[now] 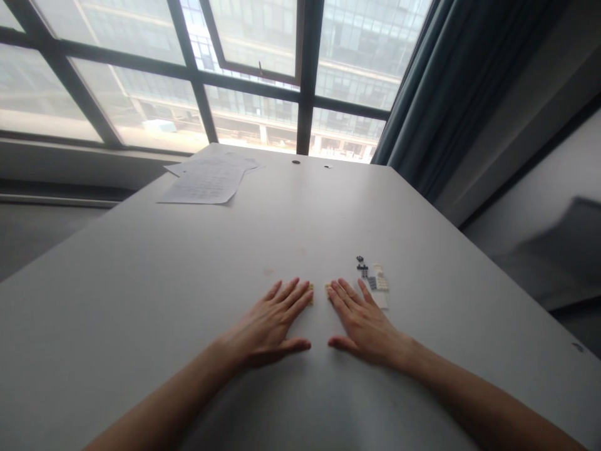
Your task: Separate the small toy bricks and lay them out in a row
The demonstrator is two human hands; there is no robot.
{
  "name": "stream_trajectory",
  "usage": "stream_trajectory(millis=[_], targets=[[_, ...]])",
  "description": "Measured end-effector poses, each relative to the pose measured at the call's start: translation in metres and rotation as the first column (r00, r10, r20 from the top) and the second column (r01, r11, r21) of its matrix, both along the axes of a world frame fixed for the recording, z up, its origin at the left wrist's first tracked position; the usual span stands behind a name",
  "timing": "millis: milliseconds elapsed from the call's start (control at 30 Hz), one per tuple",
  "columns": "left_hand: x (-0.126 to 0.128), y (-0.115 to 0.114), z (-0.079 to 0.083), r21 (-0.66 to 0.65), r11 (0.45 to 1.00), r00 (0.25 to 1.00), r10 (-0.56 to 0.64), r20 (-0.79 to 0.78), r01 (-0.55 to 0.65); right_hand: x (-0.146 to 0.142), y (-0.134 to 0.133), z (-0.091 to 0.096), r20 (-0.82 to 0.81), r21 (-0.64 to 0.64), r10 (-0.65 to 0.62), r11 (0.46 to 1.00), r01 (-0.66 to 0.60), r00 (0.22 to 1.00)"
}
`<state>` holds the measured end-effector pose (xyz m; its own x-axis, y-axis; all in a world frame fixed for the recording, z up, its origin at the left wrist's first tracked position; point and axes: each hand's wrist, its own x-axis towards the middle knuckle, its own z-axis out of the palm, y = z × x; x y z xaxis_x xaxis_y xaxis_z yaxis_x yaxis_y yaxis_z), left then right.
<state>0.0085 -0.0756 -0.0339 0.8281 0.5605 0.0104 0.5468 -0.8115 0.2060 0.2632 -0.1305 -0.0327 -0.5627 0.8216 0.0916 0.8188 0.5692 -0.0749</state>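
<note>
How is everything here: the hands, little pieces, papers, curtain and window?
Left hand: open, palm down.
Right hand: open, palm down.
Left yellow piece: partly covered.
Right yellow piece: partly covered.
Black pieces: uncovered.
White pieces: lying close together.
Papers: overlapping.
Curtain: gathered aside in folds.
Framed window pane: perhaps ajar; can't be sure.

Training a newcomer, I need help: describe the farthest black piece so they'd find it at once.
On the white table, find the right hand, then the loose toy bricks beside it. The small black piece is among them: of all these, it lies nearest the window.
</note>
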Motion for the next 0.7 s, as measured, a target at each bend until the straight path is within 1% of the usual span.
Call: stream_trajectory(millis=[200,367,533,633,700], targets=[[0.057,0.006,0.0,-0.009,0.999,0.998,-0.038,0.046,0.039,0.044,-0.002,-0.001,0.078,0.076,-0.055,0.996,0.049,0.995],[0.088,0.011,-0.006,-0.001,0.998,0.992,-0.07,0.107,0.07,0.061,-0.002,-0.004,0.104,0.112,-0.086,0.991,0.074,0.991],[0.1,0.014,-0.009,-0.009,0.997,0.99,-0.072,0.125,0.074,0.065,-0.002,-0.011,0.112,0.129,-0.123,0.986,0.109,0.986],[0.1,0.014,-0.005,-0.018,0.995,0.987,-0.091,0.134,0.095,0.066,-0.002,-0.016,0.096,0.141,-0.145,0.981,0.131,0.985],[0.096,0.015,-0.003,-0.041,0.994,0.982,-0.089,0.168,0.097,0.067,-0.002,-0.018,0.046,0.143,-0.159,0.978,0.151,0.986]])
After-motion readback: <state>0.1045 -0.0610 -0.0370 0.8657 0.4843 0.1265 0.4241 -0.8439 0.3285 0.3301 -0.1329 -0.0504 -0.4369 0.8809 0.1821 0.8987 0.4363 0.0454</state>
